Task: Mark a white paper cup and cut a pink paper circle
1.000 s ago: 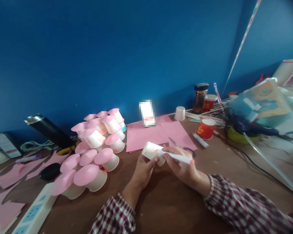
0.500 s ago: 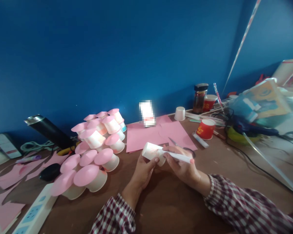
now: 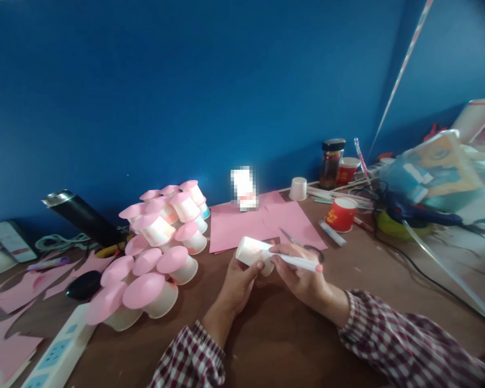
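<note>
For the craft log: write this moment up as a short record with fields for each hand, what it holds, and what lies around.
left hand: left hand grips a white paper cup, held on its side above the table
right hand: right hand holds a white glue stick, tip against the cup
surface: brown table
left of hands: pile of pink-topped cups
behind hands: pink paper sheets, scissors lying on them
right side: red cup, dark jar
sleeves: checked
</note>
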